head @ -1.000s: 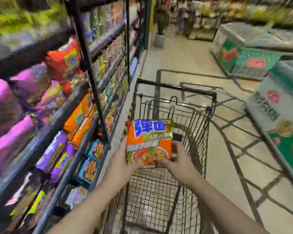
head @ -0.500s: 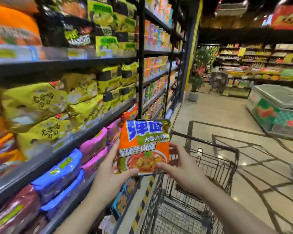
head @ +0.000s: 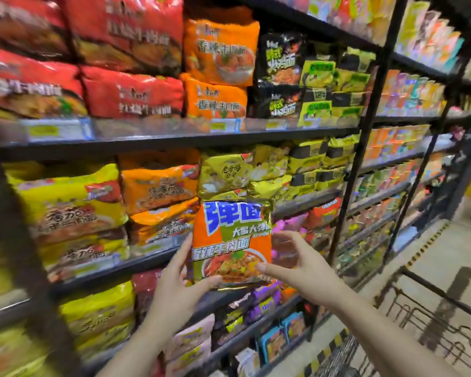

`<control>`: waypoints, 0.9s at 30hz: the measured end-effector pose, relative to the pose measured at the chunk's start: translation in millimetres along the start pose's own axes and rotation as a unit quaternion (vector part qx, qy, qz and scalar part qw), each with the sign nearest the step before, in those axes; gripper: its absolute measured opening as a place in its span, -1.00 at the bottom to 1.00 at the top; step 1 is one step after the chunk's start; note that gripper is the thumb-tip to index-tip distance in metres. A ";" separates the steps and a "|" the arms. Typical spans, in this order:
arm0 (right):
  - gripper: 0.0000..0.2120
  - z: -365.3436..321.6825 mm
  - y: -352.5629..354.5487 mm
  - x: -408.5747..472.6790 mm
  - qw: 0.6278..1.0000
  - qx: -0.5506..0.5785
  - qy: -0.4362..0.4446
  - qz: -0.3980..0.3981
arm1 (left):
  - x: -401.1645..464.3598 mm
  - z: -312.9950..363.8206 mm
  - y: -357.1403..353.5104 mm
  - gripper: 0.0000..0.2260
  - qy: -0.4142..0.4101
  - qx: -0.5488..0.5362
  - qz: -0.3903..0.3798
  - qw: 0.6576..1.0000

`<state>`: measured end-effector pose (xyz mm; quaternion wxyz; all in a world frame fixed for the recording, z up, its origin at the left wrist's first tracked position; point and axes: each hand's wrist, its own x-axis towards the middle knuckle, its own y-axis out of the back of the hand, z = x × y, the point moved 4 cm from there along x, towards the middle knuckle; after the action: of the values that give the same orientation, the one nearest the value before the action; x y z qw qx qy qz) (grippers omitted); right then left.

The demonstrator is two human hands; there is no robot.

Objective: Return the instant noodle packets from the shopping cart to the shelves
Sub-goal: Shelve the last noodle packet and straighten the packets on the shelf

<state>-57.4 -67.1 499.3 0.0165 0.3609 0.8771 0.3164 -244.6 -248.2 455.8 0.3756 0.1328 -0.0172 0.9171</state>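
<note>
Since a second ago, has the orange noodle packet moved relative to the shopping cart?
Yes. The orange noodle packet was over the shopping cart; now it is up and to the cart's left, in front of the shelves.
</note>
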 end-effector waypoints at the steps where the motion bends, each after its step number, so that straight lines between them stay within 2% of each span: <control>1: -0.29 -4.0 -10.8 6.1 1.000 -0.002 0.010 -0.016 | -7.3 1.7 16.3 -0.15 -0.001 0.008 0.025 1.000; 7: -0.03 -67.8 -90.3 27.5 0.986 -0.056 0.064 -0.145 | -58.2 19.1 124.3 -0.16 0.004 0.056 0.154 0.986; 13: -0.03 -152.6 -180.1 25.2 0.958 -0.082 0.140 -0.237 | -128.3 48.1 227.8 -0.15 -0.008 0.067 0.242 0.968; 16: 0.06 -210.3 -230.2 10.5 0.941 -0.096 0.190 -0.262 | -175.8 63.4 290.7 -0.17 -0.031 0.091 0.291 0.952; 24: -0.08 -340.1 -371.5 -69.6 0.909 -0.081 0.267 -0.311 | -315.4 95.0 440.9 -0.22 -0.053 0.124 0.375 0.917; 27: -0.02 -378.6 -426.1 -103.5 0.892 -0.078 0.291 -0.335 | -366.4 106.9 492.3 -0.24 -0.056 0.148 0.402 0.902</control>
<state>-343.7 -569.1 539.8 -0.1062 -0.0656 0.8839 0.4506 -311.2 -866.0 498.4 -0.0504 0.2203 0.0461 0.9730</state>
